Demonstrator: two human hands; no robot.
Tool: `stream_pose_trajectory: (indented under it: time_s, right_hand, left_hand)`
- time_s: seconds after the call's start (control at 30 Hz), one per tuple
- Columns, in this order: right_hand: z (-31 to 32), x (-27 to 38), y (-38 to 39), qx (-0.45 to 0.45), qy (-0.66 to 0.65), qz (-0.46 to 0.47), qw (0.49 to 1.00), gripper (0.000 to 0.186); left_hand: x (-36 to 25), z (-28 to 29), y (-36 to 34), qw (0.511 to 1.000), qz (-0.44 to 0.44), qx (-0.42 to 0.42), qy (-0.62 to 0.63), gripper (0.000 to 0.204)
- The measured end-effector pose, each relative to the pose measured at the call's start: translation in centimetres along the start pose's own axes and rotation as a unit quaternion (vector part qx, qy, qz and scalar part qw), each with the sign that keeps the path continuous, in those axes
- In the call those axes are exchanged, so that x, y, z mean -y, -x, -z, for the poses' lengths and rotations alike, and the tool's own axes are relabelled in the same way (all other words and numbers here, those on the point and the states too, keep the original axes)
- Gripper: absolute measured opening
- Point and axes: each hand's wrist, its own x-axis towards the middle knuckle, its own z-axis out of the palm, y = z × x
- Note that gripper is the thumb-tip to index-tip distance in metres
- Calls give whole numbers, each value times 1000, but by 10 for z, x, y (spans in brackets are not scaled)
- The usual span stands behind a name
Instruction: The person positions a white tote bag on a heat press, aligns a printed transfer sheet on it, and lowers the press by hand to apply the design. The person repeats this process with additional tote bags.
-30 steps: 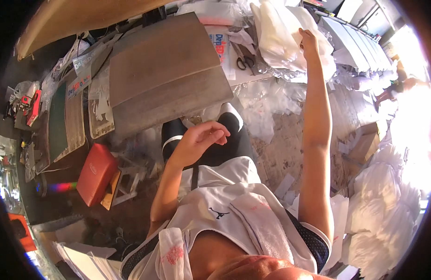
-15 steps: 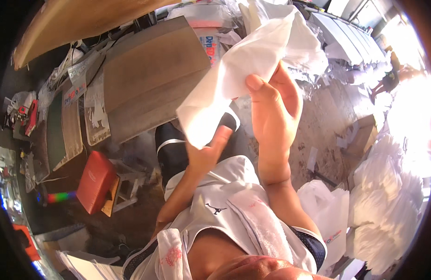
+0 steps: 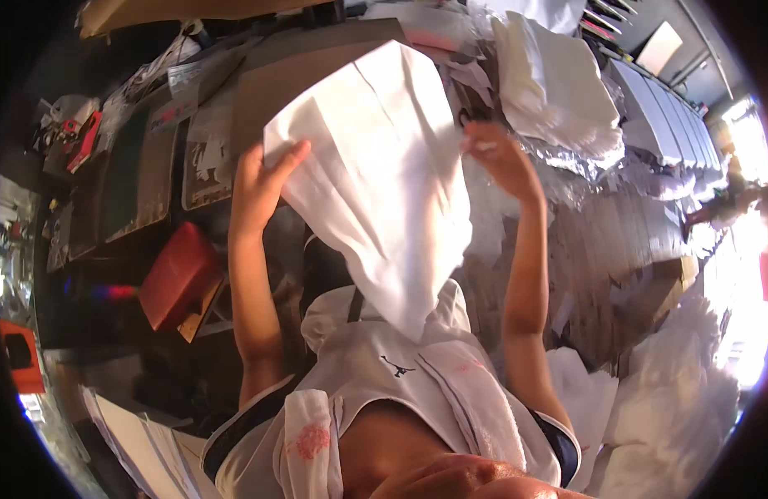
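A thin white sheet (image 3: 376, 158), creased and loosely spread, hangs in front of my chest. Whether it is a single layer or a bag cannot be made out. My left hand (image 3: 263, 191) grips its upper left edge, thumb on the near face and the other fingers mostly behind. At the opposite edge, the curled fingers of my right hand (image 3: 505, 158) are pinched against the sheet, their tips somewhat blurred. The sheet's lower end narrows to a point over my lap and hides part of my legs.
A brown board (image 3: 259, 83) lies beyond my left hand. Stacked white sheets (image 3: 559, 83) stand at the far right. A red box-like object (image 3: 180, 274) rests on a stool at left. White bundles (image 3: 667, 391) fill the right side, near a cardboard box (image 3: 667, 283).
The sheet has swung from a narrow, slanting fold to a wide spread. My left hand has risen and moved left; my right hand has shifted to the sheet's right edge.
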Motion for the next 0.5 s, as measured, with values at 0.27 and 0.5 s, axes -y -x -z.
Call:
stream_pose_trajectory:
  time_s: [0.27, 0.5]
  right_hand:
    - [-37, 0, 42, -25, -148, -46, 988, 36]
    - [-41, 58, 73, -148, -371, -127, 908, 31]
  left_hand:
    - [40, 19, -7, 971, -2, -38, 238, 41]
    - [43, -25, 67, 992, 61, -44, 103, 37]
